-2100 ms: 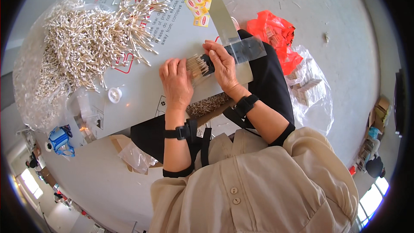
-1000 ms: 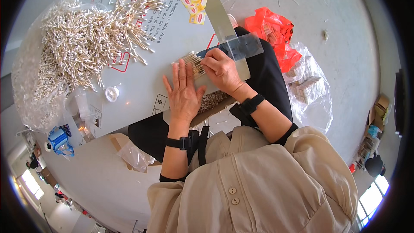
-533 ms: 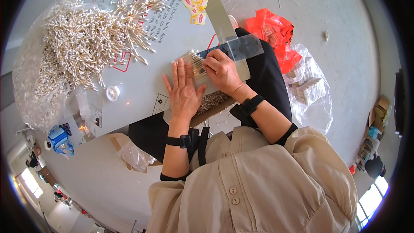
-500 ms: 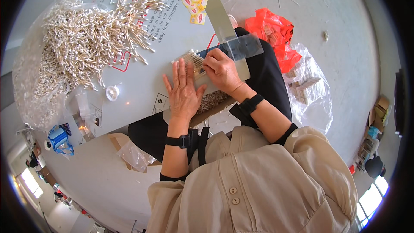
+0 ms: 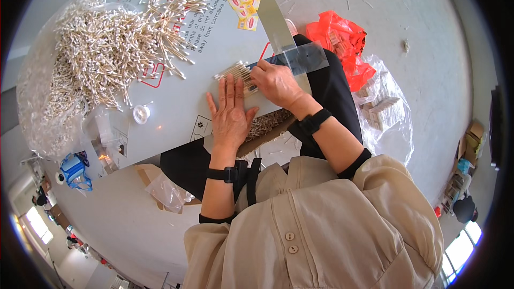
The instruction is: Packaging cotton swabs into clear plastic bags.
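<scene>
A small row of white-tipped cotton swabs [image 5: 233, 70] lies on the sheet-covered tabletop [image 5: 176, 112] in front of me. My left hand [image 5: 231, 115] rests flat at its near side, fingers stretched out and fingertips touching the swabs. At the row's right end my right hand [image 5: 278, 84] is closed, thumb and fingers drawn together; what they pinch, if anything, is hidden. A clear plastic piece [image 5: 308, 58] lies just beyond the right hand, over the table edge. Below the hands, an open cardboard box [image 5: 267, 124] holds more swabs.
A large heap of swabs [image 5: 101, 48] spills from a clear bag at left. Yellow labels [image 5: 245, 4] lie at the far edge, a small round tub [image 5: 141, 114] left of my hand. On the floor at right are a red bag [image 5: 337, 40] and a clear bag of white packs [image 5: 381, 104].
My right hand has turned a little and its wrist has risen slightly away from me, its fingers staying at the row's right end. The left hand stays nearly still.
</scene>
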A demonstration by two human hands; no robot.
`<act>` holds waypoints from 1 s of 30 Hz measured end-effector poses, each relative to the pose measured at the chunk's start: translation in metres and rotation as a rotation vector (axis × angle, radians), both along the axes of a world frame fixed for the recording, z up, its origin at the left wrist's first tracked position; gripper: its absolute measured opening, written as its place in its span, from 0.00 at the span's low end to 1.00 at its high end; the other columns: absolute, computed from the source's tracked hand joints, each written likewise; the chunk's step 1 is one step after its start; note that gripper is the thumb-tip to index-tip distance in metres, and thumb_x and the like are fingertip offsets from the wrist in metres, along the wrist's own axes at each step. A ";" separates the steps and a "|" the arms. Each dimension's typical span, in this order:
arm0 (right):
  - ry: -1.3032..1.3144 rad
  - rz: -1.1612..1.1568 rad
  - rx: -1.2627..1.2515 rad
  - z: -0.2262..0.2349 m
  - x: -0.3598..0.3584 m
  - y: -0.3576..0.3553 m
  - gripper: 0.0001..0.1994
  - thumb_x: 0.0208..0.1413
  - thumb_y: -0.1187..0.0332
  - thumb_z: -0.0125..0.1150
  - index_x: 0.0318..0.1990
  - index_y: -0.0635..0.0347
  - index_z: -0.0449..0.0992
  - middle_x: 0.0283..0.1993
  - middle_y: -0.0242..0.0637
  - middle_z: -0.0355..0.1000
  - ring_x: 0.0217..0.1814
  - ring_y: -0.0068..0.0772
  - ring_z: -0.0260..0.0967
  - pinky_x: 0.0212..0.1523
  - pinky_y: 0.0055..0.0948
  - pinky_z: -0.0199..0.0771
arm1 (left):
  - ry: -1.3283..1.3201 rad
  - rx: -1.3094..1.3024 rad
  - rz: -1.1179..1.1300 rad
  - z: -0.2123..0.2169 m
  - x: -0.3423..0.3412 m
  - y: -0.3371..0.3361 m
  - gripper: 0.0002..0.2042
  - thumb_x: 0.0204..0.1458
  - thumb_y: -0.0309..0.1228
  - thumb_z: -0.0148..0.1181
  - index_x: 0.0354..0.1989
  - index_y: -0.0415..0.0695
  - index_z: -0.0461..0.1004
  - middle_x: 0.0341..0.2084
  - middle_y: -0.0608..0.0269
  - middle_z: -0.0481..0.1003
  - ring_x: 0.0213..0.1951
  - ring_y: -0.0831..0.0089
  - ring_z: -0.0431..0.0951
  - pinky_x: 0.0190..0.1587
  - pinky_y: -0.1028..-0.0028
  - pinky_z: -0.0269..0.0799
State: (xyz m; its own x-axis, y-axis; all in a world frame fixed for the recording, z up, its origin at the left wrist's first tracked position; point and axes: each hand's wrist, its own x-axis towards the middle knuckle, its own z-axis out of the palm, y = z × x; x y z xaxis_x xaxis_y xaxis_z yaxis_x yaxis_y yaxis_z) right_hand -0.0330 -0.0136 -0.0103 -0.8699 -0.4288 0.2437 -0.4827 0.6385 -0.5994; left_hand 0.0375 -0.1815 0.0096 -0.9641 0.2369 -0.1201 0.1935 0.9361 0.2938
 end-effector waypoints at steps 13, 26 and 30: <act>-0.302 -0.344 -0.337 0.013 0.005 -0.010 0.03 0.49 0.74 0.57 0.32 0.61 0.74 0.32 0.40 0.71 0.34 0.43 0.73 0.35 0.38 0.73 | 0.157 0.124 0.124 -0.010 -0.031 -0.003 0.37 0.56 0.43 0.55 0.71 0.42 0.48 0.71 0.50 0.46 0.72 0.53 0.46 0.70 0.48 0.37; -0.374 -0.313 -0.852 0.002 -0.008 -0.035 0.16 0.67 0.67 0.47 0.57 0.67 0.69 0.62 0.43 0.65 0.65 0.32 0.61 0.63 0.27 0.60 | 0.361 1.044 0.447 -0.030 -0.051 0.015 0.29 0.66 0.43 0.40 0.68 0.35 0.50 0.68 0.45 0.50 0.70 0.54 0.50 0.69 0.59 0.47; -0.348 -0.328 -0.827 -0.003 0.000 -0.038 0.17 0.68 0.66 0.47 0.57 0.67 0.69 0.63 0.43 0.65 0.65 0.32 0.61 0.64 0.27 0.60 | 0.336 1.056 0.448 -0.027 -0.057 0.029 0.27 0.67 0.41 0.39 0.67 0.34 0.53 0.66 0.47 0.56 0.67 0.58 0.57 0.69 0.61 0.50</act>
